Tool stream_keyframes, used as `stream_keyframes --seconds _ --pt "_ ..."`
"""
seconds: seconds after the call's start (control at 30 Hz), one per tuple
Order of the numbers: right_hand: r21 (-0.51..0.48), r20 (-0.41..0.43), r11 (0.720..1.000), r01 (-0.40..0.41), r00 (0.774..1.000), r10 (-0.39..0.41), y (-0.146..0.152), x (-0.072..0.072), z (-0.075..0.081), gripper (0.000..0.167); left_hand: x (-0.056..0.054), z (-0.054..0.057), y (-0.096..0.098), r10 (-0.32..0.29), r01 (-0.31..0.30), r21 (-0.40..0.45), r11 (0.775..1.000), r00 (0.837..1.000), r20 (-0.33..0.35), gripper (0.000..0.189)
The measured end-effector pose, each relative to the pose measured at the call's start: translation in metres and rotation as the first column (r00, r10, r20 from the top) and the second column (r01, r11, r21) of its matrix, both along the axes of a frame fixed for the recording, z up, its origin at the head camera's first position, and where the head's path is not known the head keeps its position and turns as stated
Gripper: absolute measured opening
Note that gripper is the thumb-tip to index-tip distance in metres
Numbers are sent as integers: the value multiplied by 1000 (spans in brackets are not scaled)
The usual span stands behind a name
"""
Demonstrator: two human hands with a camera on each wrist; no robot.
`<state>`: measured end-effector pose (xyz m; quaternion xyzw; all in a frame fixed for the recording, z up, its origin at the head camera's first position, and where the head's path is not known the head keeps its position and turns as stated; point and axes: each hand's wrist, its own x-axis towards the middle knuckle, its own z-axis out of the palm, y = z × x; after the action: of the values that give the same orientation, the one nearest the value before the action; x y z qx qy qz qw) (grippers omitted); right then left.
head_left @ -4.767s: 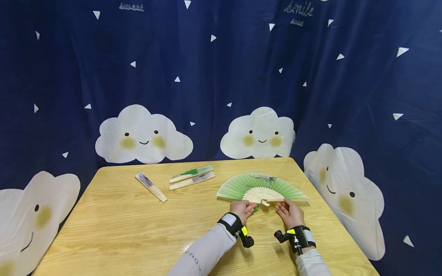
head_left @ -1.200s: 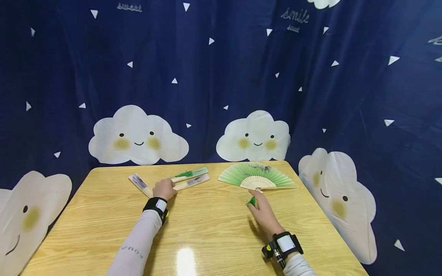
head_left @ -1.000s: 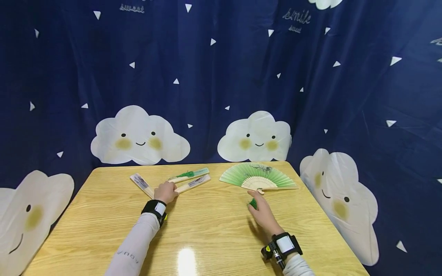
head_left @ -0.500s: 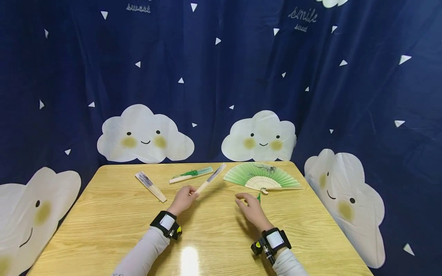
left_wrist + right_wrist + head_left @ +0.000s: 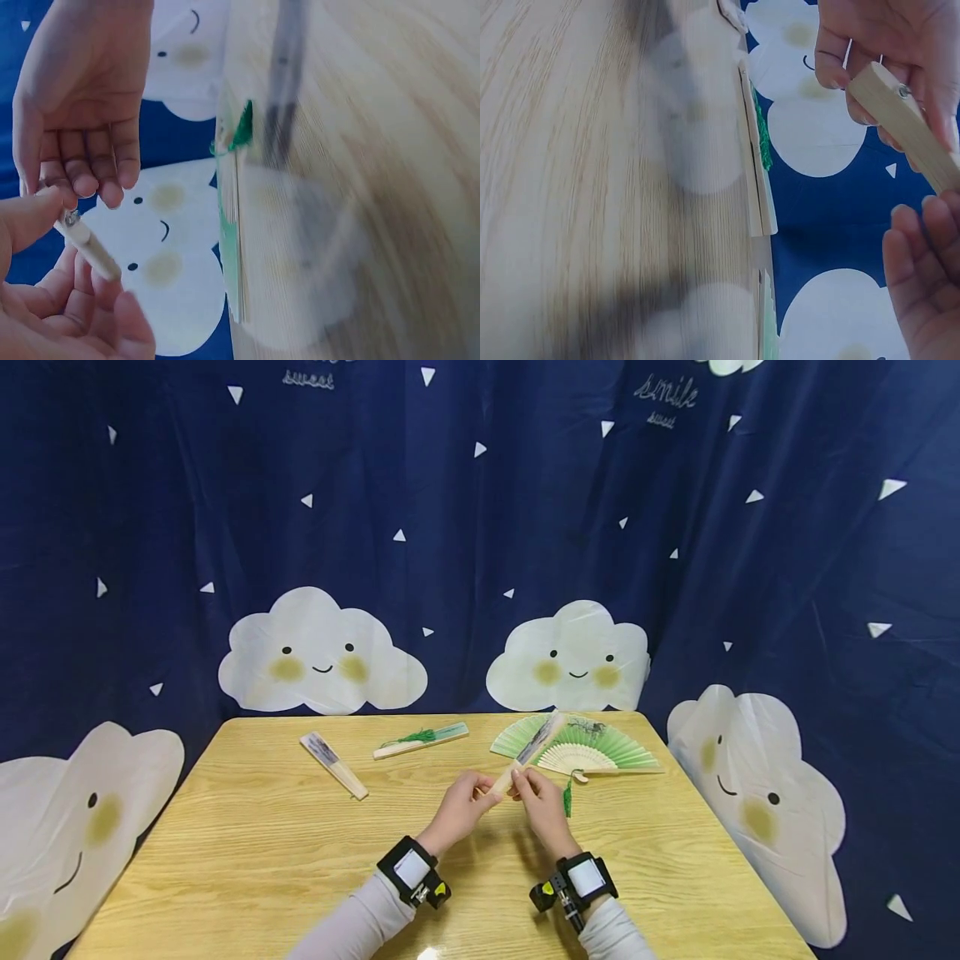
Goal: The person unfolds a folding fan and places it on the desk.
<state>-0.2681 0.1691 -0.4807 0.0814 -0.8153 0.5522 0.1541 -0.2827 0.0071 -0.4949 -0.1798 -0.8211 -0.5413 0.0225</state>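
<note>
A closed folding fan (image 5: 528, 752) with pale wooden ribs and a grey-patterned end is held up over the table, its patterned end pointing away to the right. My left hand (image 5: 461, 810) grips its base end between thumb and fingers. Farther up the ribs, the thumb and fingertips of my right hand (image 5: 545, 810) pinch the same fan. The right wrist view shows the metal pivot on the wooden base (image 5: 904, 124), beside the left fingers. Behind the held fan lies a spread green fan (image 5: 618, 747), partly covered by it, with a green tassel (image 5: 567, 797) hanging toward me.
On the wooden table (image 5: 262, 843), a closed fan (image 5: 335, 766) with a grey pattern lies at the back left. Another closed fan (image 5: 450, 732), greenish with a green tassel, lies right of it. A dark blue curtain (image 5: 450, 527) with cloud faces surrounds the table.
The left hand has picked up the grey-patterned closed fan from beside the tasselled one and carried it right. The right hand has left the spread fan's tassel and now holds the carried fan too.
</note>
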Motion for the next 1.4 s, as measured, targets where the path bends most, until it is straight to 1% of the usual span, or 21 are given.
stream_keyframes --seconds 0.07,0.13,0.23,0.33,0.47,0.53,0.63,0.7,0.73,0.83,0.93,1.03,1.13,1.17,1.3,1.4 --pt "-14 0 1000 -5 1000 5 0 8 11 32 1 -1 2 -26 26 19 999 999 35 26" --pt "-14 -21 1000 -23 1000 23 2 11 13 32 -1 -1 3 -70 65 57 996 994 86 30" --pt "-12 -28 999 -43 999 43 6 13 13 32 -4 0 2 -138 116 130 985 976 171 36" --pt "-4 -9 997 -72 997 72 7 14 14 32 -7 0 3 -182 144 181 973 960 214 40" --pt "-2 33 992 -130 991 130 8 14 13 32 -12 -3 4 -211 156 222 962 946 247 41" --pt "-15 55 989 -146 988 147 9 11 7 33 -13 -6 5 -225 153 260 953 934 276 39" --pt "-36 57 989 -145 988 147 11 5 -4 33 -14 -8 4 -247 137 327 935 914 322 37" --pt "-44 40 991 -129 991 130 13 0 -10 32 -13 -8 3 -257 128 362 923 906 336 37" --pt "-47 25 991 -122 992 123 14 0 -11 31 -12 -7 3 -264 127 377 918 904 337 37" --pt "-60 -12 991 -117 993 116 15 1 -11 28 -11 -6 3 -273 123 406 905 902 334 39" --pt "-107 -7 985 -135 991 135 16 4 -8 29 -11 -6 3 -286 127 438 890 903 321 39" --pt "-166 3 978 -126 992 128 18 6 -5 32 -10 -6 2 -298 119 486 866 902 311 34" --pt "-233 8 968 -91 995 95 21 7 -2 33 -10 -8 0 -304 107 528 843 904 301 26" --pt "-252 8 964 -81 996 86 22 7 -1 33 -10 -9 -1 -303 104 537 837 906 296 24" --pt "-315 2 946 -73 997 77 28 7 -2 33 -10 -10 -3 -286 95 552 829 919 272 20" --pt "-355 -2 932 -66 998 70 32 6 -5 33 -8 -9 -5 -253 61 570 820 931 264 20"
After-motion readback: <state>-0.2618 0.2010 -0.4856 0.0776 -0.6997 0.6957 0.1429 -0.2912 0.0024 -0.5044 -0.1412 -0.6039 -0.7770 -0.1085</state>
